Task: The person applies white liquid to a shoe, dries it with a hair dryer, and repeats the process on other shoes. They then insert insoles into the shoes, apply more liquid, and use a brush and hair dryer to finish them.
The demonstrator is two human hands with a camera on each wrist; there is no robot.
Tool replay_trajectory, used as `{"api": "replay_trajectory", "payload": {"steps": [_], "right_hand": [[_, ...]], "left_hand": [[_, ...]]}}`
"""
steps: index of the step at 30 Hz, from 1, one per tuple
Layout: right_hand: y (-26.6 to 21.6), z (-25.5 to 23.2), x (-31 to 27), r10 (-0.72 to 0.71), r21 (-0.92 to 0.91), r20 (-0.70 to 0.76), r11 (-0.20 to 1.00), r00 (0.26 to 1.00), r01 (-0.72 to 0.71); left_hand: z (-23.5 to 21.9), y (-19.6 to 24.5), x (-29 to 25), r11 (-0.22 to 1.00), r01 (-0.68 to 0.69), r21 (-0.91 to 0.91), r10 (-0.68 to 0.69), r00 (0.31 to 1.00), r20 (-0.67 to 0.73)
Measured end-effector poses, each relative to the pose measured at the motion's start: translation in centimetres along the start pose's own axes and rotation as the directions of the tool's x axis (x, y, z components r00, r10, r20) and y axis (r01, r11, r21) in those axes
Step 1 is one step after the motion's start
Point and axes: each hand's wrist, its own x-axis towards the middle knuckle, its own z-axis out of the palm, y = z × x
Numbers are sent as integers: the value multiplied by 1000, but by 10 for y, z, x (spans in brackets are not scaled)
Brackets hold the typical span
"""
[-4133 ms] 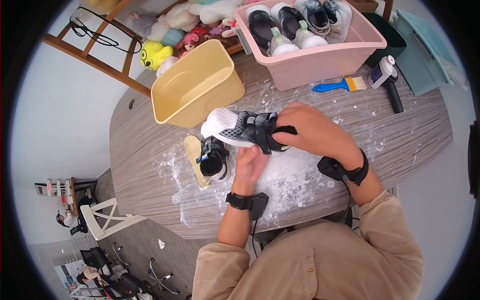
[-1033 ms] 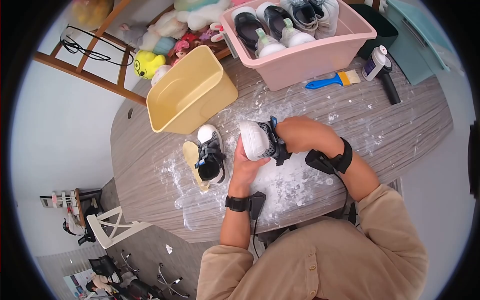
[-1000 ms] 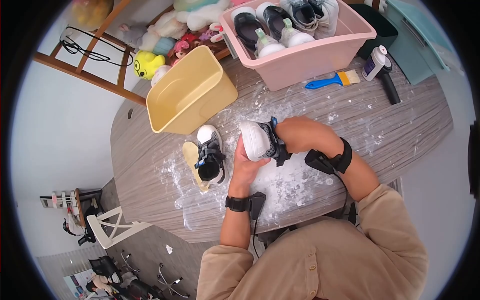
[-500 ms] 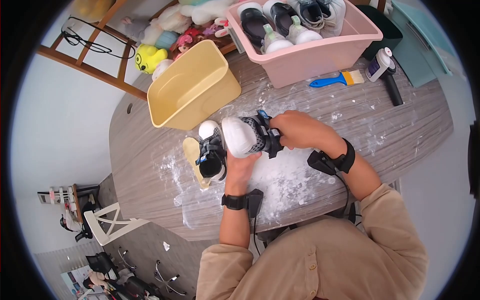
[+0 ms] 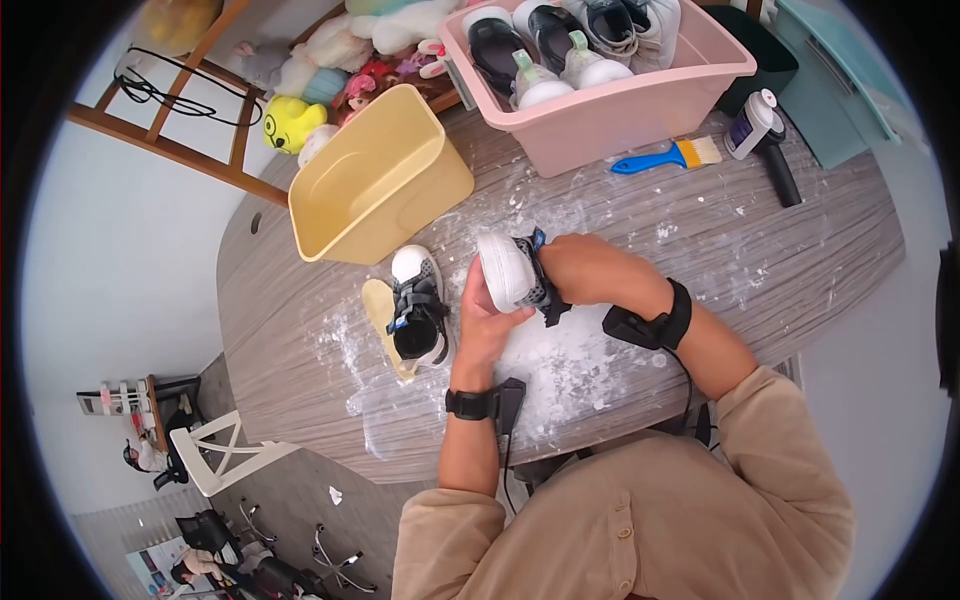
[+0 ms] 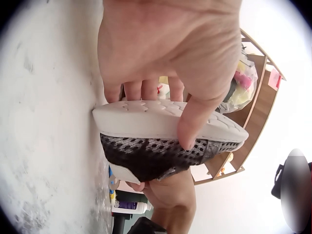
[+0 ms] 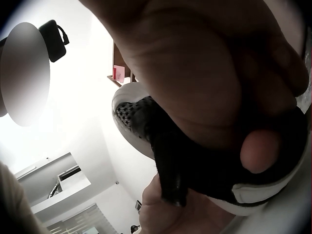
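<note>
Two hands grasp one shoe [image 5: 508,275] above the table [image 5: 720,290]. The left hand [image 5: 484,325] holds the sole, with its fingers on the far side and its thumb lapped over the edge onto the mesh. The right hand [image 5: 602,272] grips the shoe at the ankle opening; one fingertip shows at the collar, the remainder in deep shadow. The long axis is steeply tilted: toe up, heel down toward the table, sole turned toward the left palm. Contact between heel and table cannot be determined. The shoe has a thick white sole with a scalloped tread, a white toe, a grey-and-black perforated mesh upper, a dark strap and a white patch at the heel. White powder [image 5: 560,370] covers the table beneath. To the left, a matching second shoe [image 5: 420,305] stands upright beside a yellowish insole [image 5: 379,312]. Farther out are the yellow bin [image 5: 430,190], the pink bin [image 5: 610,135] containing shoes, the blue-handled brush [image 5: 645,161] and the bottle [image 5: 750,125].
</note>
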Motion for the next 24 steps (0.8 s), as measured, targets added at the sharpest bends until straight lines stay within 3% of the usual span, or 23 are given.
{"api": "replay_trajectory", "payload": {"steps": [5,10,13,14,16,18,19,22,24], "right_hand": [[2,2,-2,-7,-11,6,1000,1000,7],[6,10,2,41,-4,-55,999,998,-42],[9,9,4,49,-43,-240,997,970,-61],[12,6,4,12,11,-303,1000,953,-9],[19,-8,-3,-44,110,-432,989,901,100],[10,-33,-16,59,259,-415,964,908,55],[6,-43,-22,111,332,-401,943,909,31],[3,-49,-32,10,421,-409,889,912,179],[-8,-51,-37,-108,336,-408,905,906,260]], "left_hand": [[-1,2,0,998,6,57,-8,999,31],[6,4,0,986,-98,135,99,995,-2],[-5,0,2,987,-86,136,96,993,-68],[-10,0,1,989,-70,128,82,992,-95],[-14,-2,1,985,-103,-141,96,994,-54],[-17,-3,2,920,-109,-376,114,993,-10],[-2,9,1,915,-148,-376,145,989,-36],[-7,11,0,835,-4,-550,52,996,73],[-13,4,1,855,0,-518,19,999,32]]}}
